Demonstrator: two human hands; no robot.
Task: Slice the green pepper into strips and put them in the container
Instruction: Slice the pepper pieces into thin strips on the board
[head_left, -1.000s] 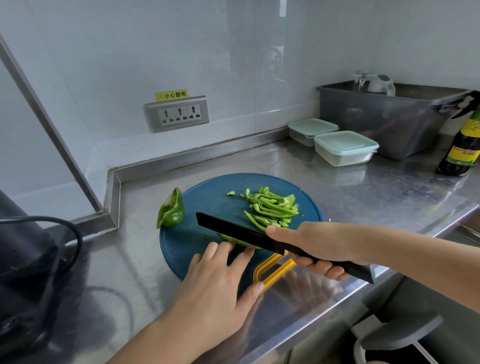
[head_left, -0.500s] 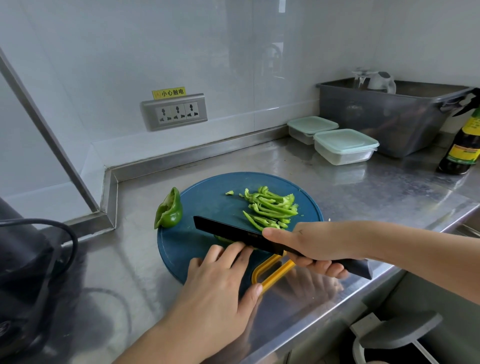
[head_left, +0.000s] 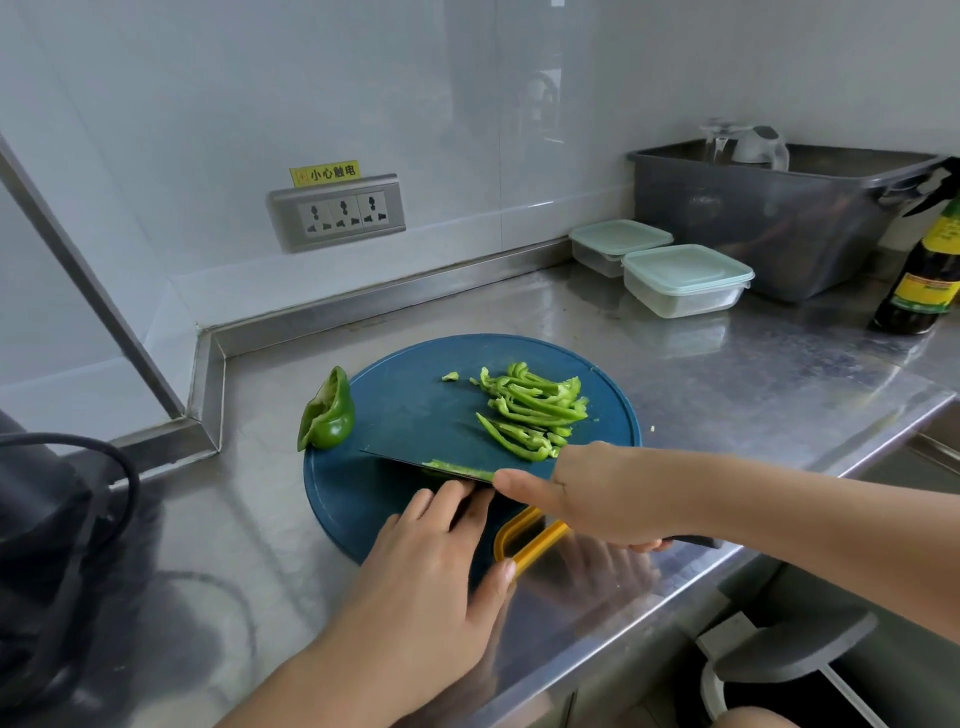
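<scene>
Strips piled on board, containers lidded, pepper half uncut; right hand fingers wrap knife, left hand fingers straight on current piece.

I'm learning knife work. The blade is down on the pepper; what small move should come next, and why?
Probably lift the knife and step it slightly toward the left hand for another cut: the right hand has the blade down on the cutting board, a thin green strip lies along it, and the left fingers rest just behind it.
</scene>
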